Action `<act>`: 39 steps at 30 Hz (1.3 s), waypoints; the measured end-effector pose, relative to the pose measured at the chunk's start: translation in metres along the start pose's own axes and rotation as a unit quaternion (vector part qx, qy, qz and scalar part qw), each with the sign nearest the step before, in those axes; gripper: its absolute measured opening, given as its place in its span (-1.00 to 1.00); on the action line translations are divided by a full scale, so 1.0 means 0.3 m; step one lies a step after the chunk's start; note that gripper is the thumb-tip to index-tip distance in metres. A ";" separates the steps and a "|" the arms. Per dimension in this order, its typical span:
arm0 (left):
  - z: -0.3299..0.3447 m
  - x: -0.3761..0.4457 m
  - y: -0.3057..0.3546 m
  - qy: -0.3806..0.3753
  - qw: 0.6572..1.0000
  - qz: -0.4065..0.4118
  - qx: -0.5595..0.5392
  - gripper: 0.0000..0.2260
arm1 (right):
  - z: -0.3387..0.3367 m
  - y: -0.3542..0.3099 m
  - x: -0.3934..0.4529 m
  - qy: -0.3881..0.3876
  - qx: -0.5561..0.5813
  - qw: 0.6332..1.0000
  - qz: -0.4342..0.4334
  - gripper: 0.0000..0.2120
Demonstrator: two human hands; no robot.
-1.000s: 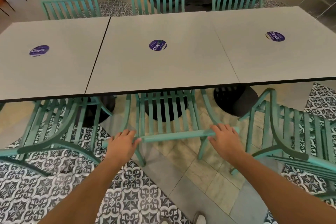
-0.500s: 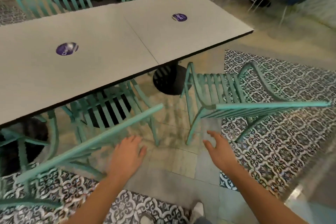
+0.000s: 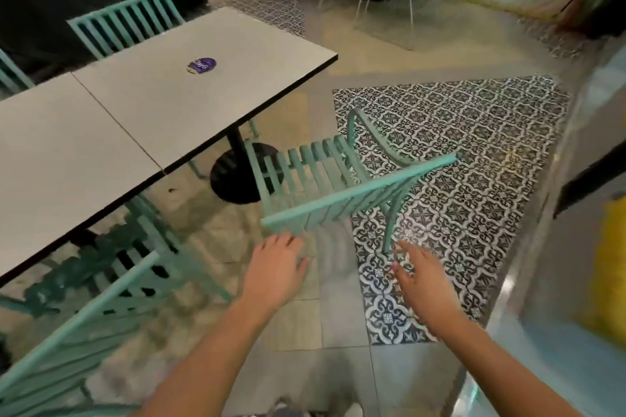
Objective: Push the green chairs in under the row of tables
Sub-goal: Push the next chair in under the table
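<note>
Both hands reach with loose, parted grips, left hand (image 3: 275,272) and right hand (image 3: 421,284) holding nothing, just short of a green chair (image 3: 342,191) standing clear of the tabletop (image 3: 162,101) on patterned floor tiles (image 3: 474,145); a black table base (image 3: 237,176) sits ahead of it.

- Even, soft indoor light, moderately bright; source not visible.
- No hard shadows; only a faint dark patch under the table (image 3: 169,105) around its black base (image 3: 237,176).
- No strong glare on the grey tabletop; mild sheen on the plain floor tiles (image 3: 298,325).
- Heavy motion blur along the right edge and the bottom left; the near chair (image 3: 84,315) is smeared.
- Right hand (image 3: 423,288) blurred at the fingers; left hand (image 3: 274,274) sharper.
- Patterned tiles (image 3: 474,152) are fairly crisp in the centre.
- Wide-angle distortion: table edges and floor lines bend towards the corners.
- Background chairs at the top are soft.
</note>
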State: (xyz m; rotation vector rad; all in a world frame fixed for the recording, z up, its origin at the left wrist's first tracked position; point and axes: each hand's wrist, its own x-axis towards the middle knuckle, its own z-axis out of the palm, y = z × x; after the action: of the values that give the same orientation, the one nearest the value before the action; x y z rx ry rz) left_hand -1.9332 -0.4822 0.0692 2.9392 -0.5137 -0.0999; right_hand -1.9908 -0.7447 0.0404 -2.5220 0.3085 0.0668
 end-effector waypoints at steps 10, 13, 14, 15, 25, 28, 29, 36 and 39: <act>0.015 0.360 0.205 0.003 1.000 0.016 0.002 -0.62 | -0.117 0.122 0.314 0.007 -0.062 0.997 -0.048 -0.53; 0.054 0.451 0.200 0.004 1.000 0.001 -0.011 -0.58 | -0.126 0.135 0.443 -0.004 -0.085 0.994 -0.062 -0.49; 0.074 0.494 0.192 -0.003 1.000 -0.002 -0.015 -0.58 | -0.130 0.137 0.497 -0.007 -0.094 0.993 -0.065 -0.47; 0.088 0.522 0.182 -0.013 1.000 -0.003 -0.016 -0.58 | -0.134 0.137 0.538 -0.012 -0.103 0.992 -0.070 -0.46; 0.189 0.641 0.076 -0.150 0.987 -0.060 -0.011 -0.45 | -0.094 0.168 0.854 -0.161 -0.227 0.940 -0.198 -0.51; 0.199 0.653 0.064 -0.162 0.983 -0.077 -0.027 -0.50 | -0.079 0.196 0.930 -0.186 -0.243 0.920 -0.244 -0.54; 0.203 0.646 0.068 -0.168 0.982 -0.086 -0.033 -0.50 | -0.076 0.202 0.952 -0.204 -0.252 0.909 -0.261 -0.53; 0.269 0.626 0.074 -0.168 0.976 -0.134 0.012 -0.11 | -0.113 0.239 1.001 -0.245 -0.243 0.882 -0.320 -0.46; 0.265 0.627 0.087 -0.177 0.973 -0.142 0.026 -0.25 | -0.125 0.265 1.012 -0.231 -0.252 0.877 -0.338 -0.47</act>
State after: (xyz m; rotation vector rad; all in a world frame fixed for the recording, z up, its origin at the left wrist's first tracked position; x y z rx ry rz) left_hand -1.7726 -0.5820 -0.0121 3.0375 -0.1311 -0.6627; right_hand -1.7153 -0.8916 -0.0081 -2.8502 -0.8890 0.5157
